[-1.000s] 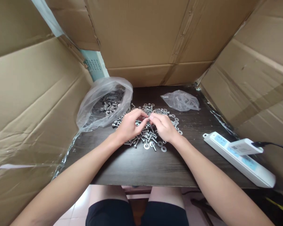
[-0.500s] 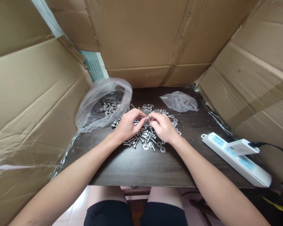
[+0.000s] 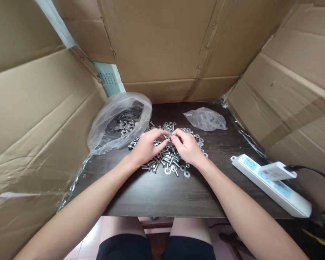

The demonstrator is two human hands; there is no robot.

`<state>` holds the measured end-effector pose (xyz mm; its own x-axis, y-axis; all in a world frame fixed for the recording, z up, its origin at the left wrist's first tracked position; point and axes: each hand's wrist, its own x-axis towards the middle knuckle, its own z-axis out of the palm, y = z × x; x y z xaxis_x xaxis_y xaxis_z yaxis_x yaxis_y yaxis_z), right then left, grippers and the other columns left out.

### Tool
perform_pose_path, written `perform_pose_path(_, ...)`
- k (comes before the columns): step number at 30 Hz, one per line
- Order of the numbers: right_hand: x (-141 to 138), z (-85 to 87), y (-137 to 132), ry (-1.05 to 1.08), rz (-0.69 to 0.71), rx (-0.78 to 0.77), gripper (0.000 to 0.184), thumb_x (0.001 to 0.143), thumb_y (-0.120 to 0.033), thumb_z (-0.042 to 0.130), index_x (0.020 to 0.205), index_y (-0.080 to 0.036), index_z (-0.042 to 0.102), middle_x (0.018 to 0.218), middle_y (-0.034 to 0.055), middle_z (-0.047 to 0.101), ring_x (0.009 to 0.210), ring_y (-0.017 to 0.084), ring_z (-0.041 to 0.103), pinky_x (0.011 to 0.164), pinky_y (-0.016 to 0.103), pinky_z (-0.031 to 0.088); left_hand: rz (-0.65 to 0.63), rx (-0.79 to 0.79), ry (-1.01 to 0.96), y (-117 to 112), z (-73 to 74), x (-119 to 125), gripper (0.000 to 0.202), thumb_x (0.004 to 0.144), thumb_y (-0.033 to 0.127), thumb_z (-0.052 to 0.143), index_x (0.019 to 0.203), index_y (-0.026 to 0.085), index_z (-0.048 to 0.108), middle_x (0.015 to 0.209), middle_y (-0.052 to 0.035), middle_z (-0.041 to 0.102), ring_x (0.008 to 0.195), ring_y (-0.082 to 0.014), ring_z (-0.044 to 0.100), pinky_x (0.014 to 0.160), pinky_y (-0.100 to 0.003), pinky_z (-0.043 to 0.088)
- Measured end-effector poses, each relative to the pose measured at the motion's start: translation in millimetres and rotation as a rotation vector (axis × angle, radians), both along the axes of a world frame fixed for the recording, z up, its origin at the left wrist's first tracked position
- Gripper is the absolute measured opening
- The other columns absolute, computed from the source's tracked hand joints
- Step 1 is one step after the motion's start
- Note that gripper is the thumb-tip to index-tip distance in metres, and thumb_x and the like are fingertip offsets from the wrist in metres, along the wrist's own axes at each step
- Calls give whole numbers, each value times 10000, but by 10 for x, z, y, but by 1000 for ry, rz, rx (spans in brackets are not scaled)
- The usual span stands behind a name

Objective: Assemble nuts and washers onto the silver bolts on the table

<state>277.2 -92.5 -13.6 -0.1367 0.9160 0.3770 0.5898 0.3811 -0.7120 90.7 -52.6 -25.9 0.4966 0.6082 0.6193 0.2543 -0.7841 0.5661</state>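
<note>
Your right hand (image 3: 189,147) pinches small metal piece (image 3: 168,137) above tabletop (image 3: 162,195); left hand (image 3: 146,145) curls beside it, thumb and fingers slightly parted, can't tell whether gripping. Head view: hardware (image 3: 127,127) already inside open bag (image 3: 99,120); plenty of loose bolts (image 3: 166,157), washers (image 3: 189,174) left unbagged.

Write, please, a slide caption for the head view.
Left hand and right hand, close together over bolts and washers on a dark table.
</note>
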Motion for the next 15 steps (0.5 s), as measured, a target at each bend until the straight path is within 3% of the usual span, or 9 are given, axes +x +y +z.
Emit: perform_pose_path(15, 18, -26, 2, -15, 16, 49, 78, 894, -232, 524, 945, -193, 566, 744, -2, 580, 674, 155, 528, 661, 285, 388, -16, -178, -23, 47, 48, -55, 172, 864, 226, 760, 1016, 150, 732, 874, -16, 747, 752, -113, 708, 745, -196, 592)
